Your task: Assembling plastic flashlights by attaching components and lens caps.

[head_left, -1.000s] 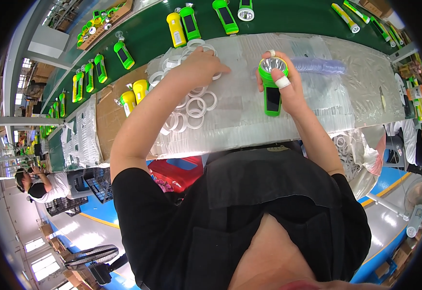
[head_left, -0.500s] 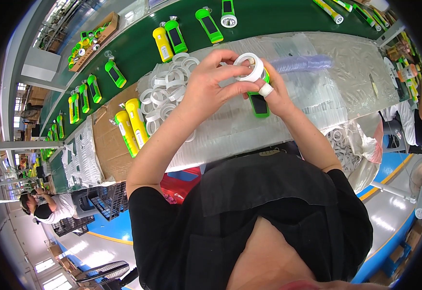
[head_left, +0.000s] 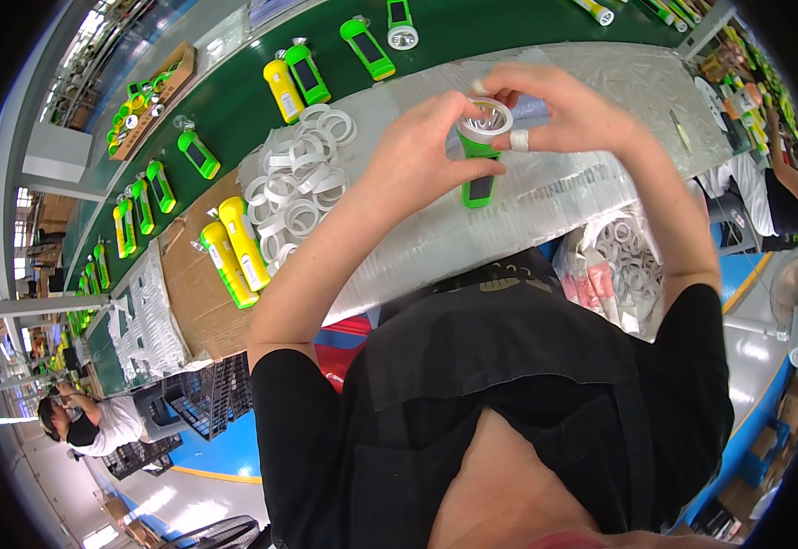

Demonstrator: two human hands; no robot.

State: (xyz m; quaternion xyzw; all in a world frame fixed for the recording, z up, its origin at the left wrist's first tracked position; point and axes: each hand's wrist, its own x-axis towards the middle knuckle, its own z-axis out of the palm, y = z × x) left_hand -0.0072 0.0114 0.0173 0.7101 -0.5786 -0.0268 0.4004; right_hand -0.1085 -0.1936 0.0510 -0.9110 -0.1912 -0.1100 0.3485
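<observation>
Over clear crinkled plastic sheeting (head_left: 545, 197), both hands (left hand (head_left: 422, 151), right hand (head_left: 574, 114)) pinch a white ring (head_left: 487, 119) atop a green flashlight (head_left: 478, 169).

One green flashlight (head_left: 479, 165) is held upright in the two hands. Two yellow flashlights (head_left: 234, 247) lie on the brown cardboard sheet (head_left: 193, 293). One pile of white rings (head_left: 296, 183) sits on the table (head_left: 545, 197), too tangled to count. One bag of white rings (head_left: 623, 256) hangs beside it.
</observation>
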